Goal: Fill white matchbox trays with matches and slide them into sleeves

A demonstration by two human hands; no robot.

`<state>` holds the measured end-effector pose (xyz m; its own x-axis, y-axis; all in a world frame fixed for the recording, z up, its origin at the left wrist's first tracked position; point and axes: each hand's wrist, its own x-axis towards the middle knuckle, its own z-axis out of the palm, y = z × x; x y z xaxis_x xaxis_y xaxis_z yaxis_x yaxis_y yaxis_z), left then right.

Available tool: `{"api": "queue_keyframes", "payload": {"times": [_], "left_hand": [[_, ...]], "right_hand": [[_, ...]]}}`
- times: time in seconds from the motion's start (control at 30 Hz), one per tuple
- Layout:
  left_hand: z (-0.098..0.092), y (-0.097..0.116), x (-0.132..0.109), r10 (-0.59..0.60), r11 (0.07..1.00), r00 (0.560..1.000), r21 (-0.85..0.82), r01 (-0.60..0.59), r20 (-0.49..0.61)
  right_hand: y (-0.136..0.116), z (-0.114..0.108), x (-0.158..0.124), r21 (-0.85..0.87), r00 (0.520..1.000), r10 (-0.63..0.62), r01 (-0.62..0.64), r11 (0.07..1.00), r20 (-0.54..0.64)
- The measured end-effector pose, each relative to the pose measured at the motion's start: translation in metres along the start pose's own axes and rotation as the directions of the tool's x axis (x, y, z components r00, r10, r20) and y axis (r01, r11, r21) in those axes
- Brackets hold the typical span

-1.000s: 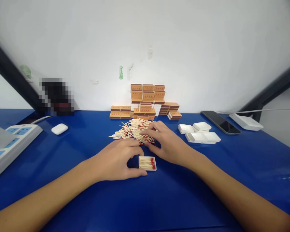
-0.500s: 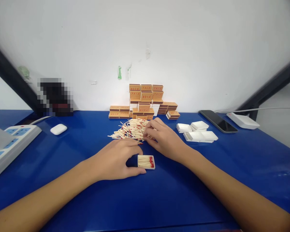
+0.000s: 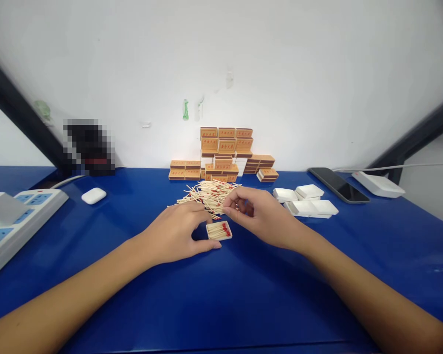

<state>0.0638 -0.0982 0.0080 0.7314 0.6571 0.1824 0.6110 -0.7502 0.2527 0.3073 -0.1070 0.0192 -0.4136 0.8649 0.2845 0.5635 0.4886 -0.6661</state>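
Near centre: our left hand [image 3: 179, 230] gripped a match tray [image 3: 226, 238], already part-filled | right hand [image 3: 268, 216]: fingers bunched, contents we could not tell | far: match pile [image 3: 205, 194] lay unboxed.

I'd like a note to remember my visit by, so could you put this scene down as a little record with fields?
Surface: blue tabletop
Left hand: thumb and fingers around a small open tray
Tray contents: matches, red heads toward the right
Right hand: fingers drawn together at the match pile; too small to tell if they hold a match
Behind the pile: stacked matchboxes
Right side: more white trays, phone
Left side: power strip, small white case
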Motion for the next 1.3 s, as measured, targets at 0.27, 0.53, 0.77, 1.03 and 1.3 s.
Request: {"api": "queue_keyframes", "payload": {"times": [0.27, 0.53, 0.77, 1.03, 1.3], "left_hand": [[-0.002, 0.008, 0.002, -0.034, 0.969, 0.999, -0.245, 0.039, 0.026], [0.001, 0.008, 0.0, 0.04, 0.983, 0.999, -0.181, -0.04, -0.004], [0.002, 0.006, -0.001, 0.043, 0.992, 0.999, -0.115, -0.045, -0.021], [0.003, 0.009, 0.0, 0.022, 0.997, 0.999, -0.075, -0.024, -0.025], [-0.001, 0.011, -0.001, 0.006, 0.998, 1.0, -0.059, -0.006, -0.005]], "right_hand": [[-0.007, 0.003, 0.0, 0.189, 0.969, 0.23, -0.243, 0.952, 0.088], [-0.01, 0.004, -0.008, 0.118, 0.947, 0.27, -0.292, 0.949, 0.174], [-0.012, 0.005, -0.011, 0.047, 0.947, 0.273, -0.285, 0.957, 0.167], [-0.011, 0.0, -0.011, -0.171, 0.942, 0.275, -0.244, 0.955, 0.192], [-0.01, -0.004, -0.008, -0.191, 0.932, 0.28, -0.239, 0.952, 0.232]]}}
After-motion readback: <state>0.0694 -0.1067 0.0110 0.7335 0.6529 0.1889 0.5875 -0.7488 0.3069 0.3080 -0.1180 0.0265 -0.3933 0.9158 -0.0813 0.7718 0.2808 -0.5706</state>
